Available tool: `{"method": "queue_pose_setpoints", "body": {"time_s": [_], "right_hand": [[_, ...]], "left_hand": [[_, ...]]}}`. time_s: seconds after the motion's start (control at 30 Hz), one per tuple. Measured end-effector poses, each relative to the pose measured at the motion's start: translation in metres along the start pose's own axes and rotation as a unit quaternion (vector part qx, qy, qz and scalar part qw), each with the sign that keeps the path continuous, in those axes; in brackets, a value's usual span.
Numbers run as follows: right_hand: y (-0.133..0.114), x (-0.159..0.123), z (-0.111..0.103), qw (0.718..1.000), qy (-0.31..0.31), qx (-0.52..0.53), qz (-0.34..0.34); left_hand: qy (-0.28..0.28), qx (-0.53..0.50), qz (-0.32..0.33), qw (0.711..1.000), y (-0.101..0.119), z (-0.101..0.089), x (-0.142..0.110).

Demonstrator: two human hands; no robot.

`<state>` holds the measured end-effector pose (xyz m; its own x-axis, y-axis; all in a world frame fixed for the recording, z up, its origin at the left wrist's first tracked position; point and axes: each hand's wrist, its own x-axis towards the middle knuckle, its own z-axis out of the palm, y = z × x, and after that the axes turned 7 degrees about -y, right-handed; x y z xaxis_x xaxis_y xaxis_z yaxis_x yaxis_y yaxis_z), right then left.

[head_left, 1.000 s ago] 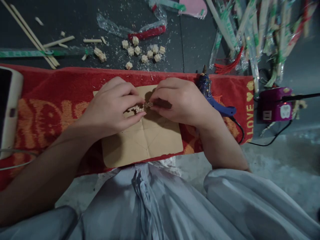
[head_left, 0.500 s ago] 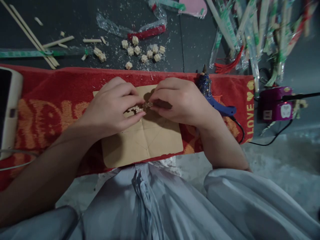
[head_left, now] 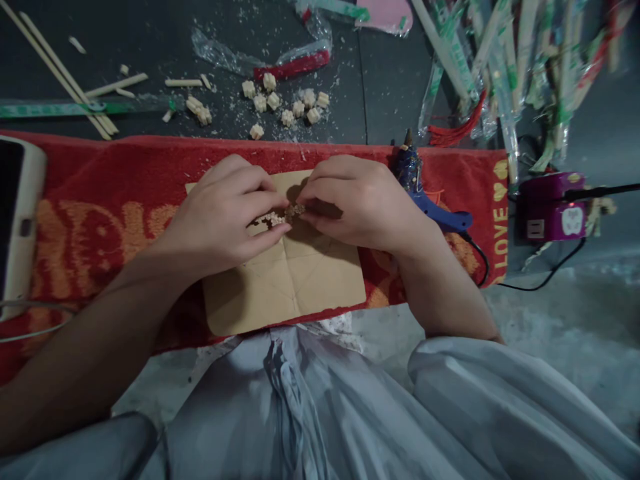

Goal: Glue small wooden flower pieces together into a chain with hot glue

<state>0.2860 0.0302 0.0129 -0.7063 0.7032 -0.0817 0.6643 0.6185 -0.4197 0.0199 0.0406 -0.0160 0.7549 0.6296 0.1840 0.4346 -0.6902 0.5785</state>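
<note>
My left hand [head_left: 233, 210] is closed around a row of small pale wooden pieces [head_left: 274, 219], its thumb and fingertips pinching the near end. From the other side my right hand [head_left: 345, 200] pinches a small star-shaped wooden piece [head_left: 296, 210] that touches the row. Both hands are just above a tan cardboard sheet [head_left: 285, 293] with a centre fold and faint drawn lines. My fingers and their shadows hide part of the pieces. More of these little notched wooden blocks [head_left: 287, 117] are scattered beyond the hands on the dark table.
Under the cardboard lies a red towel [head_left: 115, 167]. A blue glue gun [head_left: 430, 207] rests right of my right hand, its cord near a purple power cube [head_left: 553, 207]. Wrapped sticks [head_left: 493, 60] pile up at back right; a phone [head_left: 23, 220] lies at left.
Both hands keep the same grip and place on the wooden pieces. The view has shifted very slightly; nothing else visibly differs.
</note>
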Motion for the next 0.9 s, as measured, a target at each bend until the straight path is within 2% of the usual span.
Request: {"method": "queue_pose_setpoints", "body": {"time_s": [0.13,0.37,0.9], "right_hand": [[-0.0027,0.0013,-0.0018,0.999,-0.020,-0.020,0.015],[-0.0022,-0.0006,-0.0004,1.000,0.004,-0.028,0.004],[0.0067,-0.0045,0.0020,0.997,0.059,0.046,-0.028]], "left_hand": [[-0.003,-0.009,-0.005,1.000,0.0009,-0.0012,0.0006],[-0.005,0.000,-0.001,1.000,0.0005,-0.0011,0.0013],[0.010,-0.007,-0.002,1.000,-0.0006,0.0014,0.0007]]}}
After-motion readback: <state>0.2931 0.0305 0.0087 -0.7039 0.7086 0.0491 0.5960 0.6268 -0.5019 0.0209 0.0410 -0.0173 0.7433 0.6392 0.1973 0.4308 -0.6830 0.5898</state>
